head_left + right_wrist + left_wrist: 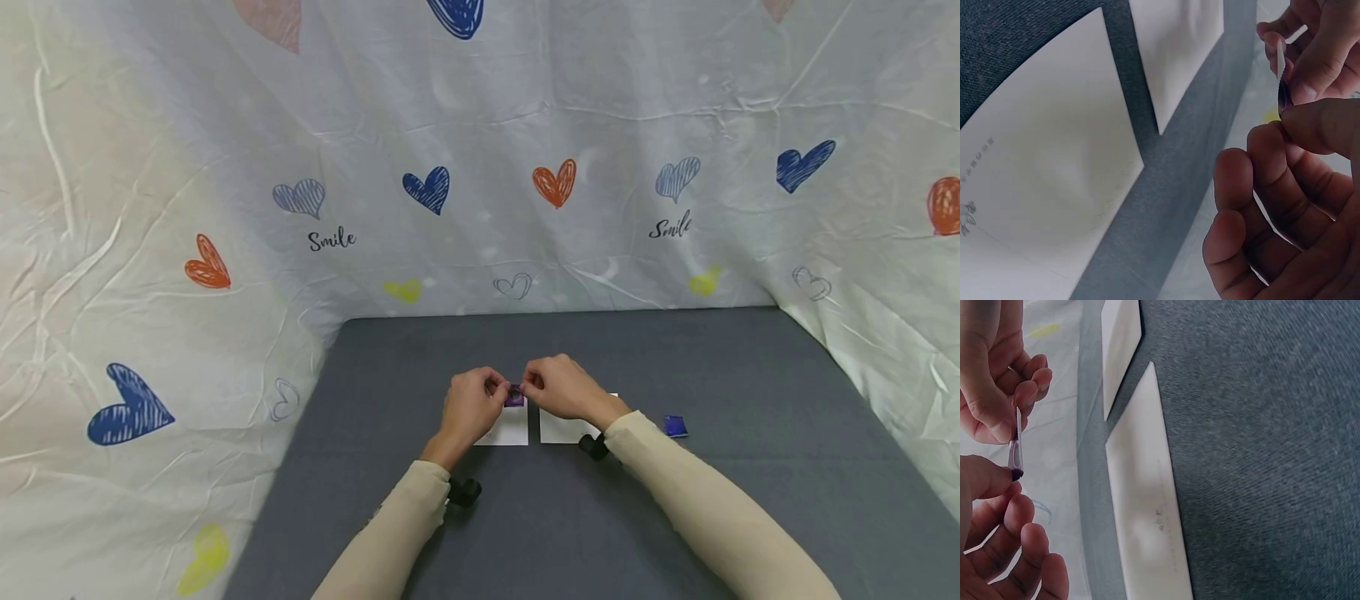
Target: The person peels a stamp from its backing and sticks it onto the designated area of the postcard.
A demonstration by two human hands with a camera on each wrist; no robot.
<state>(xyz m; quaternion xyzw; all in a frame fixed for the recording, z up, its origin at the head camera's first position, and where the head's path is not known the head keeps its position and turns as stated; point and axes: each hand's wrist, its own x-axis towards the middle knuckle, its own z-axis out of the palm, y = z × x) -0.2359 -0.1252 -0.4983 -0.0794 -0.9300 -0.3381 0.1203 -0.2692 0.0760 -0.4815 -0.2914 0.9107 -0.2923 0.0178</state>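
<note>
Between both hands, above the dark table, is a small purple packet point(514, 397) with a serrated edge. My left hand point(471, 404) pinches one end of it between thumb and index finger. The other end is pinched by the thumb and fingertips of my right hand point(567, 388). In the left wrist view the packet point(1016, 450) appears thin and nearly edge-on; the right wrist view also shows its pale serrated edge point(1281, 59). Below the hands lie two flat white pieces, the left one point(506, 431) and the right one point(562, 430), with a narrow gap between them.
A blue-purple packet point(675, 426) lies on the grey table point(570, 517), beside my right forearm. Faint print and a small drawing mark a white piece point(1054, 156) in the right wrist view. A white curtain point(487, 108) with printed hearts hangs behind the table.
</note>
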